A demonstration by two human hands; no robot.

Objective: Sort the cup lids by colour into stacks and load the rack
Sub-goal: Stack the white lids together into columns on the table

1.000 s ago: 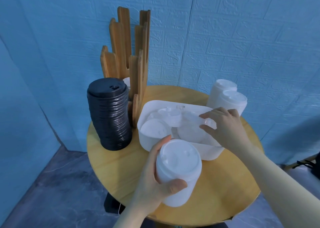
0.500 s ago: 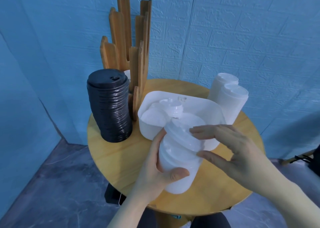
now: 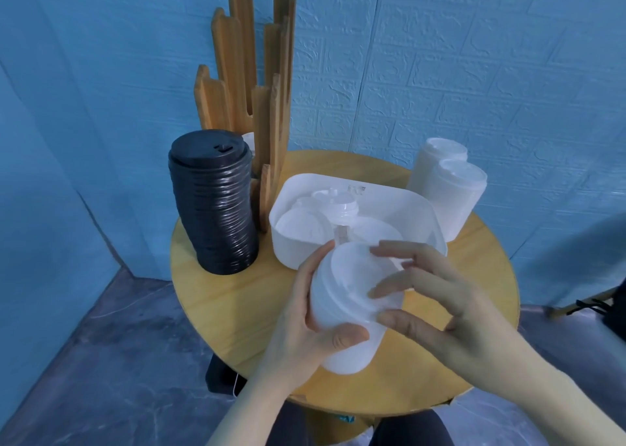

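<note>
My left hand (image 3: 305, 323) grips a stack of white lids (image 3: 342, 313) above the front of the round wooden table (image 3: 223, 303). My right hand (image 3: 437, 306) presses a white lid onto the top of that stack with its fingertips. Behind the stack a white bin (image 3: 399, 208) holds several loose white lids (image 3: 305, 228). A tall stack of black lids (image 3: 213, 201) stands at the table's left. The wooden rack (image 3: 250, 89) rises behind it, with a white lid low inside it.
Two stacks of white lids (image 3: 447, 191) stand at the back right of the table. A blue brick-pattern wall closes the back. The grey floor lies to the left, and a dark object sits at the right edge.
My right hand took a white lid out of the bin and brought it onto the stack in my left hand. The stack rose slightly and tilted.
</note>
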